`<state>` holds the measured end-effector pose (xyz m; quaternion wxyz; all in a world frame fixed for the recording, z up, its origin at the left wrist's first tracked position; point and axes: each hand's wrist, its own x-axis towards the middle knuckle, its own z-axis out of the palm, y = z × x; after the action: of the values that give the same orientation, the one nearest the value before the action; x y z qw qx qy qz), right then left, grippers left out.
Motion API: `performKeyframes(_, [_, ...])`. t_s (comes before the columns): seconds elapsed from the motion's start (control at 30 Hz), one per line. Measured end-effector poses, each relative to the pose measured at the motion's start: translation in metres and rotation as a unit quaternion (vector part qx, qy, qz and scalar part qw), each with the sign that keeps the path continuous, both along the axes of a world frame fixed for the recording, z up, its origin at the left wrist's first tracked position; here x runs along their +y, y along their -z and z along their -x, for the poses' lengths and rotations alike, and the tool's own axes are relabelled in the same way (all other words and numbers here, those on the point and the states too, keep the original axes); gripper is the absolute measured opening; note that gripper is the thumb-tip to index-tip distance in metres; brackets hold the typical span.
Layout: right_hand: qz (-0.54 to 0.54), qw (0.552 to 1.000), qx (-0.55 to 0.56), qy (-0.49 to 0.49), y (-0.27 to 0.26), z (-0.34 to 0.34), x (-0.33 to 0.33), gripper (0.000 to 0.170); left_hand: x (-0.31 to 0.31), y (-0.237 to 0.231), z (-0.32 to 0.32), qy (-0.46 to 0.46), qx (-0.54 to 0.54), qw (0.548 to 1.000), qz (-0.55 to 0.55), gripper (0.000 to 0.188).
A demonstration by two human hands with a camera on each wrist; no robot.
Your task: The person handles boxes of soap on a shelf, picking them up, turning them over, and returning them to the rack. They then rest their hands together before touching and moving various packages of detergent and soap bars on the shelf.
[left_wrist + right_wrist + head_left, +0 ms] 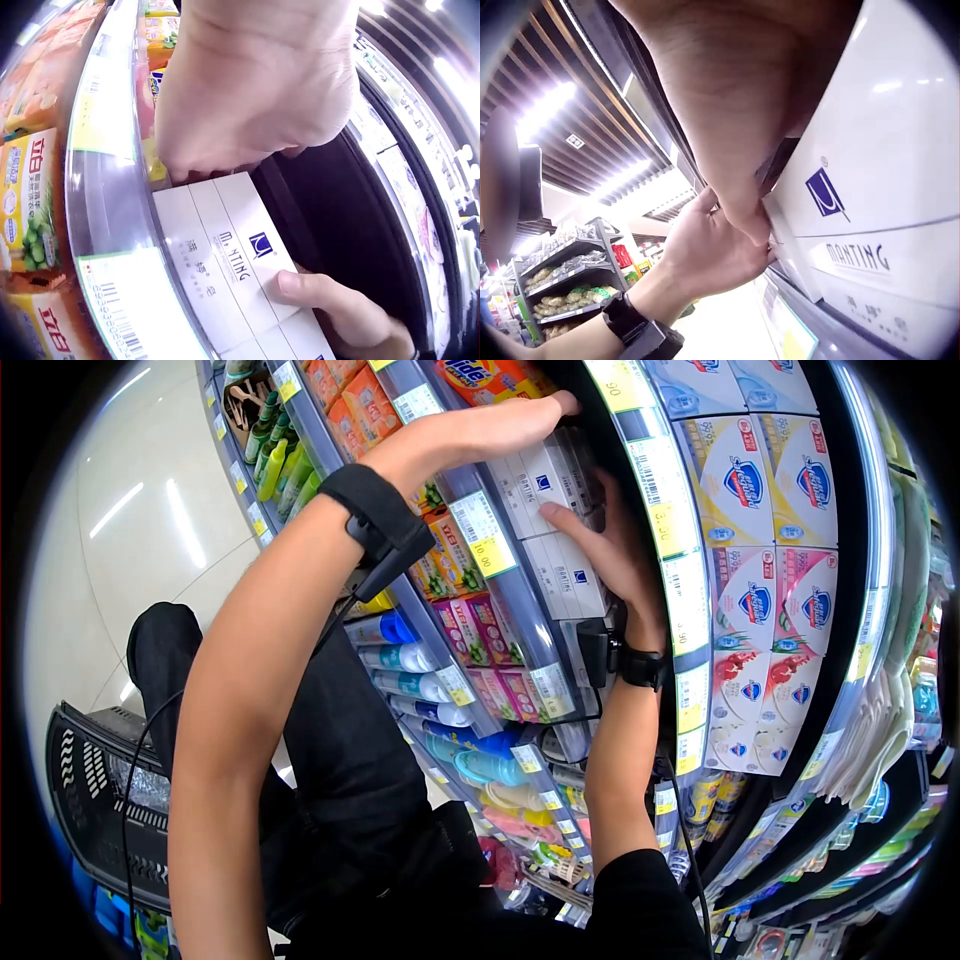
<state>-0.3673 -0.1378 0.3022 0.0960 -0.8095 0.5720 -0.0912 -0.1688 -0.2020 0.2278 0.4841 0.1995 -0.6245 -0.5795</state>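
White MANTING boxes (565,575) (217,255) (877,195) stand in a row on a shelf behind a clear price rail. My right hand (615,555) (349,307) (727,112) grips them from the dark-gap side, its thumb laid on the printed face and its other fingers mostly hidden. At the row's far end is my left hand (525,425) (255,82) (712,251), bent over the end box; its fingertips are largely out of sight, so their hold cannot be made out.
Orange and pink soap packs (480,630) fill the neighbouring shelf. Safeguard boxes (770,490) are stacked beyond the price-label strip (670,520). A black basket (110,800) stands on the floor at the lower left. Cables hang from both wrists.
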Motion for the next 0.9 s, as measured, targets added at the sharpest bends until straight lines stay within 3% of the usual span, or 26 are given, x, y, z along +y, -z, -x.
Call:
performKeyframes(0.07, [-0.017,1.000,-0.013,0.016,-0.003,0.000,0.000,0.088,0.002,-0.011,-0.004,0.020,0.015,0.999,-0.032,0.055])
performKeyframes(0.17, [-0.009,0.997,0.051,0.053,-0.004,0.005,0.001,0.089,0.007,-0.024,-0.008,0.029,0.028,0.996,-0.073,0.053])
performKeyframes(0.4, [-0.056,0.997,-0.013,0.054,-0.015,-0.006,0.009,0.098,0.028,-0.040,-0.017,0.030,0.035,0.990,-0.136,0.051])
performKeyframes(0.5, [-0.050,0.997,-0.025,0.058,-0.012,-0.008,0.007,0.101,0.001,-0.028,-0.006,0.110,0.038,0.990,-0.080,0.057])
performKeyframes(0.7, [-0.056,0.997,-0.035,0.048,-0.013,-0.009,0.006,0.102,-0.003,-0.027,0.007,0.038,0.013,0.996,-0.074,0.056])
performKeyframes(0.8, [-0.039,0.998,-0.024,0.038,-0.012,-0.006,0.005,0.101,0.002,-0.012,0.018,-0.078,0.030,0.996,-0.009,0.058])
performKeyframes(0.9, [-0.028,0.999,-0.016,0.030,-0.010,-0.003,0.004,0.100,-0.007,-0.006,0.020,-0.042,0.064,0.996,-0.036,0.056])
